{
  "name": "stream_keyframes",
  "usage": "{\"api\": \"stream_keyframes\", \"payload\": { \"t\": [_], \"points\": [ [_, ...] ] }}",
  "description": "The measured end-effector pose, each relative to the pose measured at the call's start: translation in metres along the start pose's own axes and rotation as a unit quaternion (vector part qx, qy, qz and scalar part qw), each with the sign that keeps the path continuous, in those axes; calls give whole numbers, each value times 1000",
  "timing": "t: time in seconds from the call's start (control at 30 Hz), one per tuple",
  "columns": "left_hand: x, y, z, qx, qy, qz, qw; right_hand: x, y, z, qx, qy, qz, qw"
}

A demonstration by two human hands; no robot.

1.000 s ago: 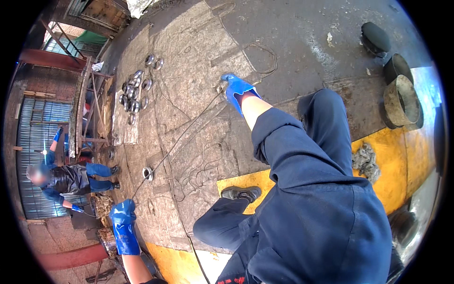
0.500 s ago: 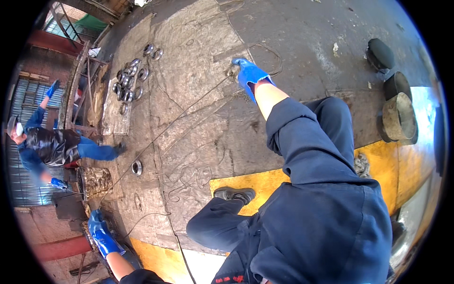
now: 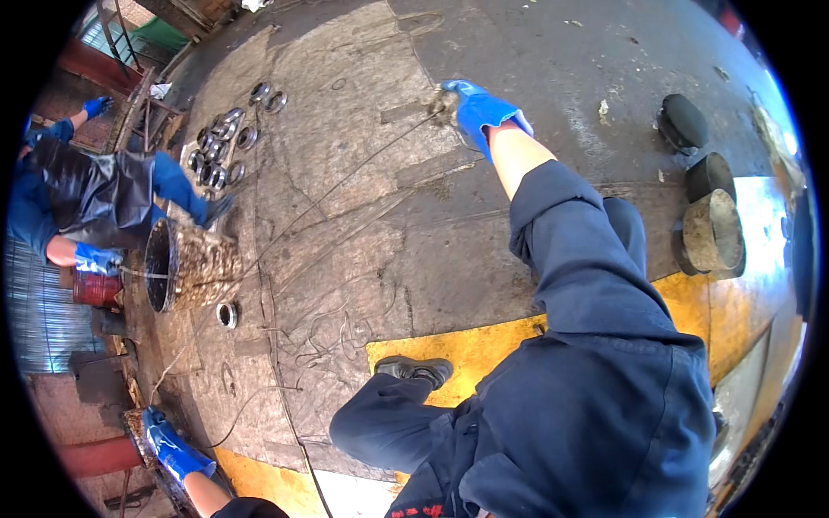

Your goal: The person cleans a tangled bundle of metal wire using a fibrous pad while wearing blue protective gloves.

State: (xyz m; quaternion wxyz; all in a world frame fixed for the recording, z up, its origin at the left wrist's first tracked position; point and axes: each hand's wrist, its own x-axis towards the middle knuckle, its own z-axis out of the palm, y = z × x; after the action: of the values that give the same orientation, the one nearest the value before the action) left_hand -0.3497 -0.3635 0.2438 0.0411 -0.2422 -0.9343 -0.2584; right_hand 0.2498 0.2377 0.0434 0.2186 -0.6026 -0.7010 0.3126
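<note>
My right hand (image 3: 482, 110), in a blue glove, reaches far out ahead over the floor. Its fingers are closed around one end of a long thin rod or cable (image 3: 324, 199), where a greyish clump (image 3: 445, 108) shows beside the glove. That line runs down to the lower left, partly hidden by a co-worker's basket. At its other end my left hand (image 3: 174, 442), also blue-gloved, is closed on it, beside the rim of a dark container (image 3: 138, 432). The exact grip of the left fingers is partly hidden.
A co-worker in a black apron (image 3: 91, 194) holds a mottled basket (image 3: 207, 268) by a hook at left. Several metal rings (image 3: 216, 154) lie beyond; a single ring (image 3: 227, 315) lies nearer. Buckets (image 3: 713, 231) and a black rounded thing (image 3: 682, 121) stand at right. A dark cable (image 3: 289, 414) crosses the floor.
The co-worker has come closer, and the basket has swung right, over the line. My right hand has moved slightly right and farther out; my left appears lower and farther left.
</note>
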Motion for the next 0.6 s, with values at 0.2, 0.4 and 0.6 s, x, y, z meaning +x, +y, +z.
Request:
{"api": "stream_keyframes", "payload": {
  "t": [0.2, 0.4, 0.6],
  "points": [
    [4, 1, 23, -32, 7, -10, 999, 58, 185, -4, 170, 44, -17, 984],
    [11, 1, 68, -89, 0, -14, 996, 41, 271, -87, 396, 89, 164, 899],
    [11, 45, 78, -145, 11, -11, 989, -31, 209, -75, 372, 132, 123, 911]
  ]
}}
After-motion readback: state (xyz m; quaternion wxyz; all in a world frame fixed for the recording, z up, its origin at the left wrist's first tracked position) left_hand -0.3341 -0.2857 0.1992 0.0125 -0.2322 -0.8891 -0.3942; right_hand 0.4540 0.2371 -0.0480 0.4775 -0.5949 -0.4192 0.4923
